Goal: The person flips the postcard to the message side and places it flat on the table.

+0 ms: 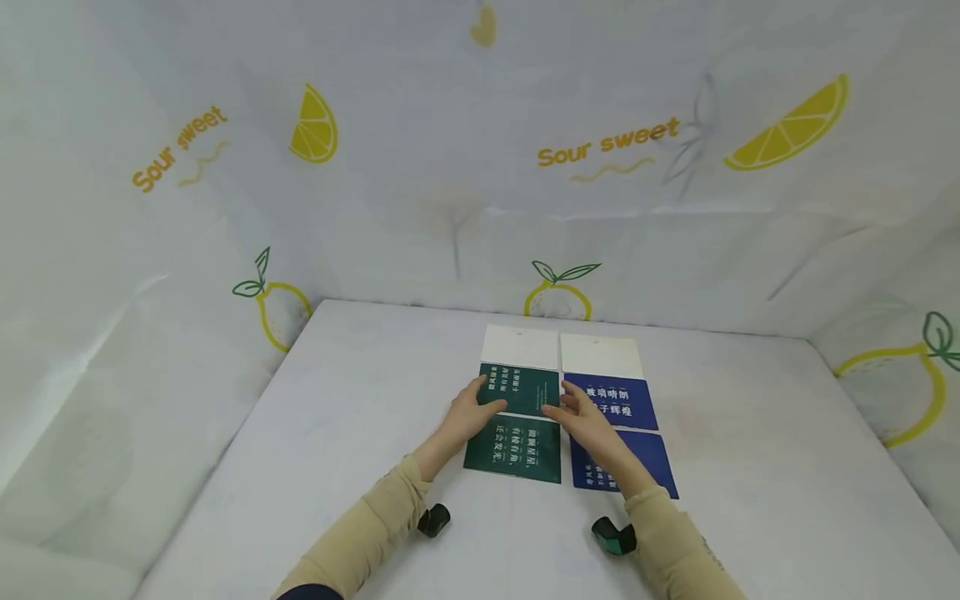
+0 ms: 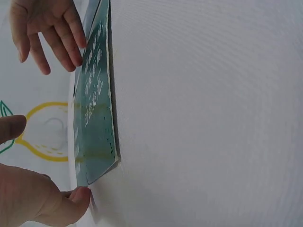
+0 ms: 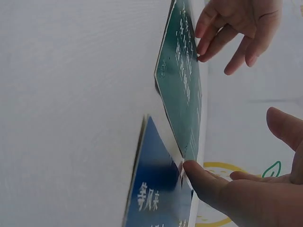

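Two columns of flat cards lie on the white table. A white card, a green card with white lettering and a lower green card form the left column. To the right are another white card, a blue card and a lower blue card. My left hand touches the left edge of the middle green card with relaxed fingers. At that card's right edge is my right hand, thumb and fingers spread. In the right wrist view, its fingertip reaches the gap beside the green card.
A white tabletop spreads out on both sides of the cards. Behind it hangs a white cloth wall with lemon drawings and lettering. Small black devices show beside both forearms.
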Motion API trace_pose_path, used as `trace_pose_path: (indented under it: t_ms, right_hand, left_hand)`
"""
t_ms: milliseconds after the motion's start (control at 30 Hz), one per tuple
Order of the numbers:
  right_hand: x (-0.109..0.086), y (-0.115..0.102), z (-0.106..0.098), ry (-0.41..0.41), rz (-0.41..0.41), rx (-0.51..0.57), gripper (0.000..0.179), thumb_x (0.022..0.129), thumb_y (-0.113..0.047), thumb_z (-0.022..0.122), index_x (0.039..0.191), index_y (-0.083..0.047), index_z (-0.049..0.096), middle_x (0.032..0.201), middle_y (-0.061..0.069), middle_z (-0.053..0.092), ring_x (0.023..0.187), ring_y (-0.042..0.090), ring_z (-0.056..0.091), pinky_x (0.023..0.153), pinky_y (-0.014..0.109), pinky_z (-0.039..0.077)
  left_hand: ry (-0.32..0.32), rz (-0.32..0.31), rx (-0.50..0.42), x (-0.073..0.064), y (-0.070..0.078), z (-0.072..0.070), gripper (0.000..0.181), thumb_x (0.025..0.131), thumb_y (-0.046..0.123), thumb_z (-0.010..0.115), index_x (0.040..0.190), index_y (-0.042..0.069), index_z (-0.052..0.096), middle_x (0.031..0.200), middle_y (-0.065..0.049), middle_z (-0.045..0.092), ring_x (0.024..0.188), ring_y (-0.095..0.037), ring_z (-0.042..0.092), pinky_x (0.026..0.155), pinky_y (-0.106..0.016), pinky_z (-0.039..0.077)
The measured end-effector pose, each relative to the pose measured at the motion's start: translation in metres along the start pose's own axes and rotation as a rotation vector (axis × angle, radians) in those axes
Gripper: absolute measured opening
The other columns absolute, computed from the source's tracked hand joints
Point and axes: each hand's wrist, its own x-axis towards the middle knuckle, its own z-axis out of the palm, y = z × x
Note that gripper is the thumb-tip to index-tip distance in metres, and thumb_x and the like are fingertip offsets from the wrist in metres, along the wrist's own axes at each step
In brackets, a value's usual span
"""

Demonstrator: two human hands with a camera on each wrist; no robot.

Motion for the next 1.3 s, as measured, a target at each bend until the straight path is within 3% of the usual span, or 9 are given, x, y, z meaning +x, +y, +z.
trace_pose_path:
  t_ms: [300, 600, 733, 900, 1100, 1300]
  right_hand:
    - [0.002, 0.002, -0.002, 0.002, 0.005, 0.073, 0.079, 0.092, -0.035, 0.056, 0.149, -0.007, 0.009, 0.151, 0.025, 0.02, 0.135, 0.045, 0.03, 0.108, 0.055, 0.026]
    - [0.008, 0.008, -0.001, 0.061, -0.029, 0.217, 0.071, 0.088, -0.005, 0.057, 0.147, -0.006, 0.019, 0.149, 0.025, 0.026, 0.135, 0.039, 0.034, 0.109, 0.049, 0.031]
    - [0.009, 0.006, 0.0, 0.105, -0.021, 0.241, 0.069, 0.087, -0.001, 0.056, 0.146, -0.005, 0.022, 0.148, 0.024, 0.028, 0.134, 0.039, 0.036, 0.107, 0.049, 0.034]
    - [0.014, 0.003, 0.001, 0.187, -0.028, 0.228, 0.062, 0.087, 0.004, 0.053, 0.144, -0.003, 0.029, 0.143, 0.023, 0.036, 0.127, 0.036, 0.044, 0.103, 0.044, 0.041]
    - [0.017, 0.004, 0.005, 0.26, -0.033, 0.135, 0.059, 0.085, 0.005, 0.055, 0.14, -0.002, 0.035, 0.134, 0.022, 0.046, 0.116, 0.032, 0.051, 0.093, 0.036, 0.048]
    - [0.017, 0.003, 0.01, 0.326, -0.043, 0.091, 0.059, 0.08, 0.008, 0.054, 0.137, -0.002, 0.041, 0.121, 0.02, 0.05, 0.1, 0.024, 0.052, 0.08, 0.028, 0.048]
  left_hand:
    - [0.073, -0.023, -0.167, 0.004, -0.006, -0.005, 0.063, 0.088, 0.021, 0.06, 0.143, 0.005, 0.032, 0.145, -0.027, 0.033, 0.133, -0.042, 0.036, 0.107, -0.054, 0.032]
    - [0.148, -0.052, -0.268, 0.008, -0.01, -0.005, 0.07, 0.083, 0.01, 0.063, 0.143, 0.002, 0.027, 0.135, -0.024, 0.041, 0.124, -0.037, 0.044, 0.103, -0.049, 0.039]
    - [0.176, -0.041, -0.306, 0.009, -0.009, -0.006, 0.071, 0.08, 0.001, 0.062, 0.142, 0.0, 0.028, 0.133, -0.023, 0.043, 0.118, -0.033, 0.047, 0.1, -0.045, 0.042]
    - [0.226, 0.007, -0.305, 0.009, -0.008, -0.008, 0.068, 0.075, -0.008, 0.06, 0.138, -0.004, 0.033, 0.123, -0.021, 0.049, 0.105, -0.028, 0.051, 0.09, -0.037, 0.048]
    - [0.275, 0.024, -0.285, 0.009, -0.012, -0.007, 0.06, 0.073, -0.009, 0.059, 0.13, -0.002, 0.042, 0.114, -0.019, 0.053, 0.096, -0.024, 0.054, 0.078, -0.03, 0.05]
    - [0.306, 0.052, -0.276, 0.01, -0.011, -0.004, 0.048, 0.075, -0.005, 0.055, 0.123, 0.0, 0.049, 0.104, -0.015, 0.054, 0.083, -0.018, 0.05, 0.067, -0.023, 0.044]
